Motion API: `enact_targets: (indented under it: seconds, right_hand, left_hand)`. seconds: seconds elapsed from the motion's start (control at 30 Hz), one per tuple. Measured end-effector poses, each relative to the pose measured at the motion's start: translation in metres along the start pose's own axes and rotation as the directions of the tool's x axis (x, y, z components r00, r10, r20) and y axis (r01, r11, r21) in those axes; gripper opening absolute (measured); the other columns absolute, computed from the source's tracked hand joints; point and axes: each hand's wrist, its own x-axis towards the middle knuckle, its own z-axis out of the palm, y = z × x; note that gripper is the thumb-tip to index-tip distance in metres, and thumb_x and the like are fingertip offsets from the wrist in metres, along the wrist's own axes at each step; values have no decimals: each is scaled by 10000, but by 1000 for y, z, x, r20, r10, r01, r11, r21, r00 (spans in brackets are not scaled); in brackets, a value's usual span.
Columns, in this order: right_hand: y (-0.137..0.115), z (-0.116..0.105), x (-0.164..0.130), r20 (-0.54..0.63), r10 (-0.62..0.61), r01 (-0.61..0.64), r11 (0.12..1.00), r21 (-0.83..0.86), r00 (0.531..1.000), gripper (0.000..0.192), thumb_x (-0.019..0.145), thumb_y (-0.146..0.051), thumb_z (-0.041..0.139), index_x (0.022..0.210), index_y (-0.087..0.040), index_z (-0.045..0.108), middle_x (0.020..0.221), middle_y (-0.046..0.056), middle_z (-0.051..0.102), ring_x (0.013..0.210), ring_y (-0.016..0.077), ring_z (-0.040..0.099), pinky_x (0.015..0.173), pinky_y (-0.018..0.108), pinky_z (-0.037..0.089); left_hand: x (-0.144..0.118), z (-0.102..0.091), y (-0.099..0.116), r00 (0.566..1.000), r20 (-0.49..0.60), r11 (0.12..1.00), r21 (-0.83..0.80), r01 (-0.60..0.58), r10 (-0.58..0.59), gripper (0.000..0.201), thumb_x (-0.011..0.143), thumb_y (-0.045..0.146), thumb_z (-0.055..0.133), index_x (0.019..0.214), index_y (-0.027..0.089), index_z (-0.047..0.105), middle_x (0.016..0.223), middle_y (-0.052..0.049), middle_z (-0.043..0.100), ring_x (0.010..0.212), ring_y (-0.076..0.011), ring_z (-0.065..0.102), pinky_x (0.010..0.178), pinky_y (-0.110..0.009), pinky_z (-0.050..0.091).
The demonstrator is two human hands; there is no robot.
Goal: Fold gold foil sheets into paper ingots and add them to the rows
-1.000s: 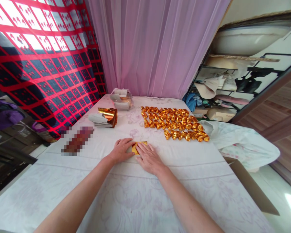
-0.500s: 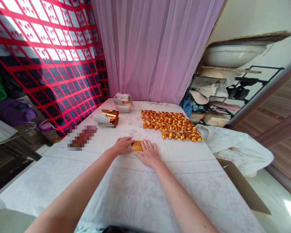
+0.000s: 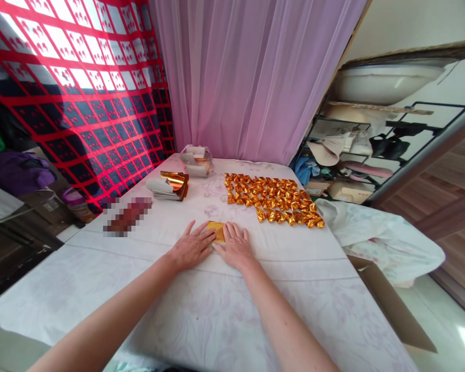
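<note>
Since a moment ago both hands have flattened out: left hand (image 3: 191,247) and right hand (image 3: 236,246) lie open, pressing the gold foil sheet (image 3: 217,230) onto the table (image 3: 279,289), apparently creasing it. Folded gold pieces (image 3: 273,199) sit in rows farther right; a foil stack (image 3: 169,185) waits far left.

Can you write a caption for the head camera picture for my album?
Both hands, left and right, press a gold paper flat on the table, near rows of folded gold pieces.

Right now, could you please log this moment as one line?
left hand: flat on gold paper | right hand: flat on it | folded gold pieces: rows behind
</note>
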Motion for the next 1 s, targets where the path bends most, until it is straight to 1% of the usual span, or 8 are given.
enact_targets:
  seconds: [0.1,0.2,0.3,0.4,0.47,0.6,0.8,1.0]
  right_hand:
    - [1,1,1,-10,-4,4,1000,8,1000,744,972,-598,324,1513,-87,320,1600,150,252,1486,294,186,1172,566,140]
    - [2,1,0,-16,-2,2,1000,19,1000,738,968,-598,341,1511,-97,332,1599,144,259,1486,296,187,1174,570,152]
    - [4,1,-8,-41,-4,5,1000,24,999,735,965,-581,378,1520,-104,313,1608,137,230,1492,300,170,1180,581,142]
    - [4,2,-23,-75,-82,83,996,22,994,678,969,-555,410,1520,-166,332,1620,110,202,1502,287,137,1192,581,97]
    - [3,4,-32,-71,-123,125,992,19,990,628,967,-545,435,1498,-213,385,1608,114,243,1498,286,162,1193,574,103]
    - [1,5,-41,-64,-82,83,996,21,995,615,948,-553,478,1474,-238,431,1588,129,297,1489,306,189,1183,588,122]
    - [10,3,-50,-87,5,-4,1000,15,996,562,929,-509,537,1438,-275,487,1589,135,294,1472,356,218,1147,638,167]
    - [16,7,-58,-90,18,-16,999,29,996,583,911,-501,559,1442,-274,480,1582,139,309,1466,361,232,1134,632,199]
  left_hand:
    - [-3,7,-7,999,17,999,-1,-35,35,473,1009,430,358,1458,303,436,1519,-44,454,1442,-261,332,1188,-586,9]
    - [-5,12,-11,997,-8,997,12,-78,78,470,1005,451,369,1453,328,441,1533,-40,434,1444,-263,326,1189,-581,9]
    - [-6,14,-11,995,-34,996,24,-89,90,464,1008,463,361,1442,331,459,1522,-39,451,1451,-274,309,1187,-585,-12]
    - [-5,13,-9,994,-57,996,30,-87,88,472,1010,458,359,1458,333,437,1523,-41,450,1454,-292,300,1182,-599,-15]
    - [-5,13,-9,993,-67,995,26,-100,102,488,1004,464,373,1477,345,405,1526,-41,444,1450,-293,308,1183,-597,-9]
    - [-6,15,-10,989,-81,993,24,-120,121,496,1006,471,372,1490,361,375,1532,-37,436,1438,-288,332,1187,-589,7]
    - [-9,17,-12,987,-86,991,43,-130,133,469,1000,439,402,1458,344,433,1536,-23,429,1453,-295,302,1192,-583,-4]
    - [-8,11,-5,994,-55,996,18,-90,91,486,958,456,474,1442,439,426,1530,3,435,1443,-308,316,1190,-607,24]
